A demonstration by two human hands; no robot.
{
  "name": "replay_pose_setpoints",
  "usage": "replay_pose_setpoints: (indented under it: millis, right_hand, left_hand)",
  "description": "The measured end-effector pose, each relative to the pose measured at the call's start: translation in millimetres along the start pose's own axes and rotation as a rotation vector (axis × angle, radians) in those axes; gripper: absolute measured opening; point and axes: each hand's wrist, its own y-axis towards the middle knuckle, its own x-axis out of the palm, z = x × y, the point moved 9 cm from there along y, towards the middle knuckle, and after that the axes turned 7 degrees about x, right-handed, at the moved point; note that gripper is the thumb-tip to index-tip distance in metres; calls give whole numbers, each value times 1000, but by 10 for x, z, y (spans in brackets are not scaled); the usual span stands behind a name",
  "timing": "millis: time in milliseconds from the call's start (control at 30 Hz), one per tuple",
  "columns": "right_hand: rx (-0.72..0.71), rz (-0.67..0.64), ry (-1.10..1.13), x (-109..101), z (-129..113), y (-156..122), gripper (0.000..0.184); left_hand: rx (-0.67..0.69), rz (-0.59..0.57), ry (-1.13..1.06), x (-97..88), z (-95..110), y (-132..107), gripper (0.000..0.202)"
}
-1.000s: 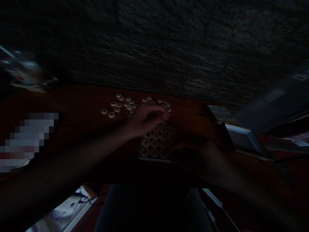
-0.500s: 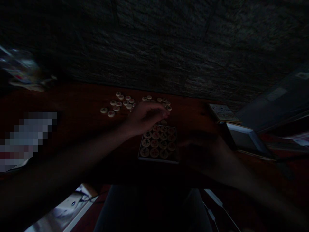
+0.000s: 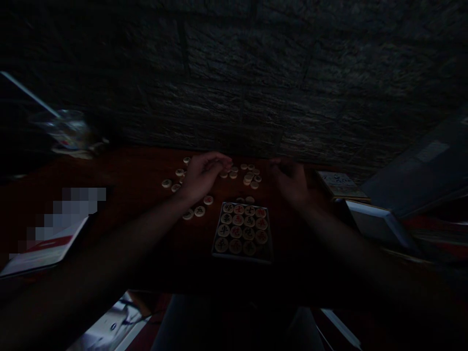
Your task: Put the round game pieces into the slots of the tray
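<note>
Bare counter [image 3: 142, 168] left of loose pieces [image 3: 166, 183] — near front edge [image 3: 149, 291], box [image 3: 241, 258] of red-and-black-lettered discs [image 3: 237, 232]; left hand [image 3: 201, 176], right hand [image 3: 293, 180] — can't tell grip.

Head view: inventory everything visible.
Square box: one, dark, centre
Round wooden pieces: fifteen visible, pale, inside box
Loose round pieces: many, pale, left and beyond
Wooden table: one, reddish, centre
Cup with straw: one, clear, left
Pixelated item: one, greyish, left
Printed box: one, pale, right
Rectangular tray: one, pale-rimmed, right
Stone wall: one, grey, behind
Boxy device: one, white, lower left
Legs: two, dark, bottom
Left hand: one, shadowed, near pieces
Right hand: one, shadowed, right of pieces
</note>
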Motion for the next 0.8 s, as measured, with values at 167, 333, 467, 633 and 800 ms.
replay_pose_setpoints:
  millis: [167, 333, 467, 633, 800]
  right_hand:
    - [-106, -250, -162, 277, 107, -303, 15]
    - [-197, -322, -230, 305, -53, -357, 16]
    - [-213, -309, -280, 295, -39, -314, 17]
    - [-195, -296, -301, 281, 12, -288, 19]
    - [-180, -318, -313, 302, 28, -282, 20]
  left_hand:
    - [-42, -122, 126, -42, -140, 92, 16]
    - [-113, -492, 182, -9, -133, 73, 16]
    - [-165, -517, 249, -245, -132, 122, 20]
    - [-77, -338, 425, -556, -164, 262, 30]
    - [-107, -496, 504, -510, -346, 206, 30]
